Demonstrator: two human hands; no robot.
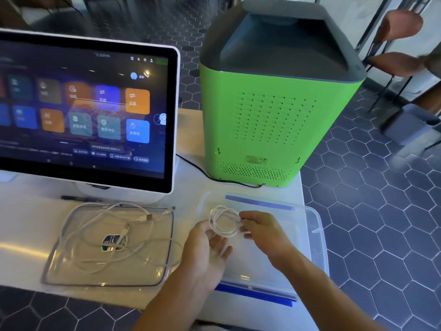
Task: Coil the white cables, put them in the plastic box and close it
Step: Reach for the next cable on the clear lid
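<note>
Currently, head view: coiled white cable (224, 220) held between both hands, directly over the open plastic box (317, 225) on the bench (28, 225). Left hand (210, 247) lies palm up, fingers loose under the loops; right hand (260, 225) pinches the coil's right side. Box sits straight below, so right hand is nearer. Loose cables (114, 235) lie on the lid (59, 271), left of both hands. Clear box walls hard to trace; cable ends within the coil not visible.
</note>
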